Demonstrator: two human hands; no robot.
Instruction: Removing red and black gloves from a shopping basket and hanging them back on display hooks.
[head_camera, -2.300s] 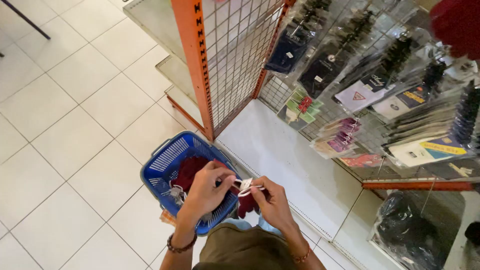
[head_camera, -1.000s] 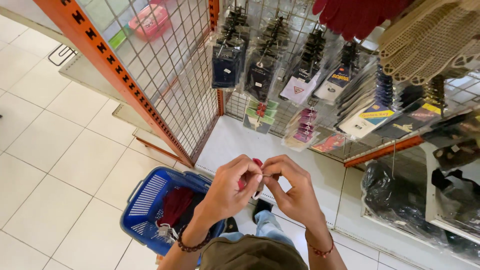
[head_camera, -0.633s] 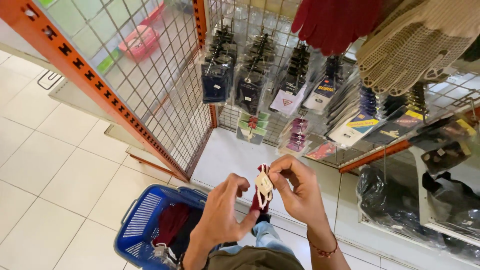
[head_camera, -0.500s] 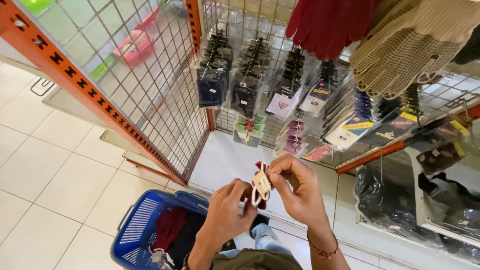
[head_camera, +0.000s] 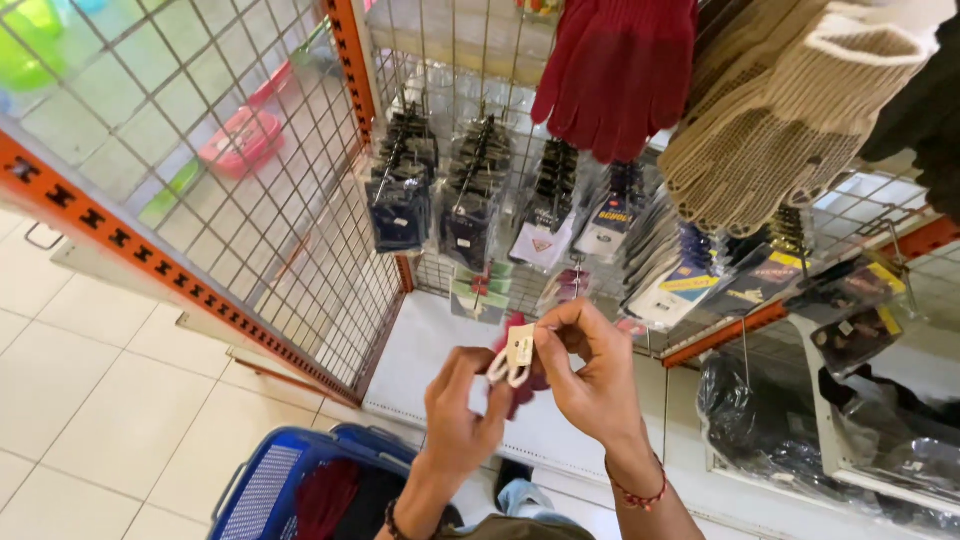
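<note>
Head view: I look down on both hands, raised in front of a wire display rack (head_camera: 300, 230) hung with packaged goods.
Right hand (head_camera: 590, 385): fingers curled in, thumb and forefinger pinched shut on the top edge of a small cream cardboard tag (head_camera: 520, 347).
Left hand (head_camera: 458, 425): fingers bent and close together, fingertips at the white loop (head_camera: 500, 370) that hangs under the tag; I cannot tell whether they truly grip it or only touch it.
Held thing: the tag sits at about 12 o'clock from the left hand and 10 o'clock from the right palm, between the two hands, with a dark red fabric item (head_camera: 520, 385) tucked behind it.
Long axis: the tag stands nearly upright, its long side running from 12 to 6 o'clock, the loop trailing off at 7 o'clock.
Nearer hand: the right one has the tag itself; the left is just beside, below it.
Key relation: I judge the tag lies straight above the left fingertips, touching the right ones, so the pull line runs along the upright axis.
Basket: a blue plastic basket (head_camera: 270, 485) sits on the tiled floor at 7 o'clock, with dark red cloth inside.
Overhead: red gloves (head_camera: 615, 70) at 12 o'clock and beige knitted gloves (head_camera: 780, 130) at 1 o'clock, well apart from the hands.
</note>
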